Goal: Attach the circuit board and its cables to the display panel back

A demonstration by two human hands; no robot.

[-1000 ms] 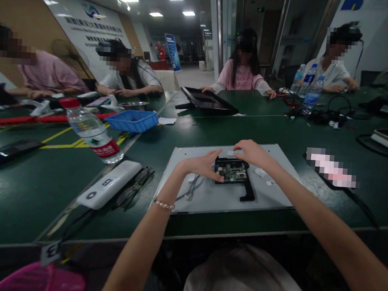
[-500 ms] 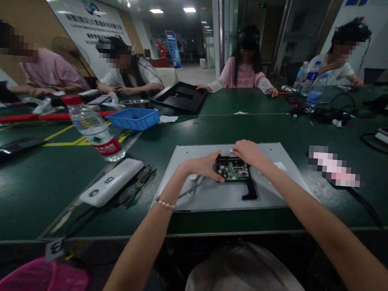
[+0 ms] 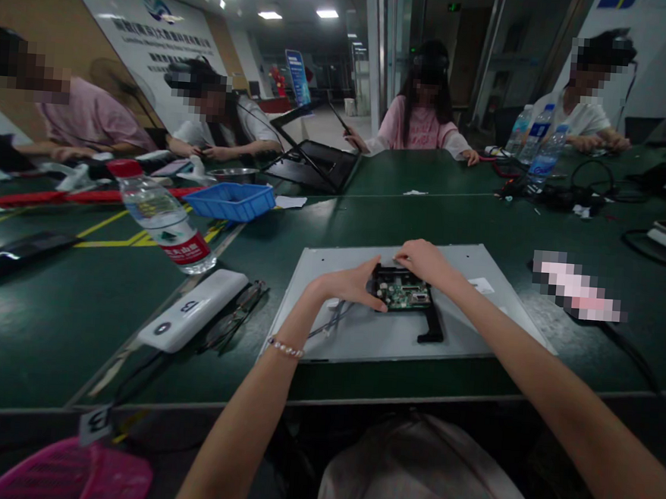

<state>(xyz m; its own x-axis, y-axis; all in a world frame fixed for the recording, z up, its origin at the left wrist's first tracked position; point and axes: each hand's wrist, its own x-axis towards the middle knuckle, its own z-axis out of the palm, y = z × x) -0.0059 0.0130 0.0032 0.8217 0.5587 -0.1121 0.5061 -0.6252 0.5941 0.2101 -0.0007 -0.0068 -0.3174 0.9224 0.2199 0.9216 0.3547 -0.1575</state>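
A green circuit board (image 3: pixel 406 296) in a black plastic frame (image 3: pixel 433 325) lies on a light grey flat panel (image 3: pixel 354 342). My left hand (image 3: pixel 353 285), with a beaded bracelet at the wrist, grips the frame's left side, thumb at the near corner and fingers at the far one. At the frame's far edge, my right hand (image 3: pixel 423 260) is closed with its fingertips pinched and pointing down; what they hold, if anything, is hidden. Thin grey cables (image 3: pixel 331 321) run out beside my left hand over the panel.
Left of the panel are eyeglasses (image 3: pixel 235 319), a white power bank (image 3: pixel 195 310), a water bottle (image 3: pixel 167 223) and a blue tray (image 3: pixel 234 200). To the right lies a blurred-out device (image 3: pixel 578 289) with a cable. Several people sit around the green table (image 3: pixel 438 219).
My left hand stays on the frame; my right fingers have shifted slightly left along its far edge. Across the table, a person has lifted a thin black frame off the black panel.
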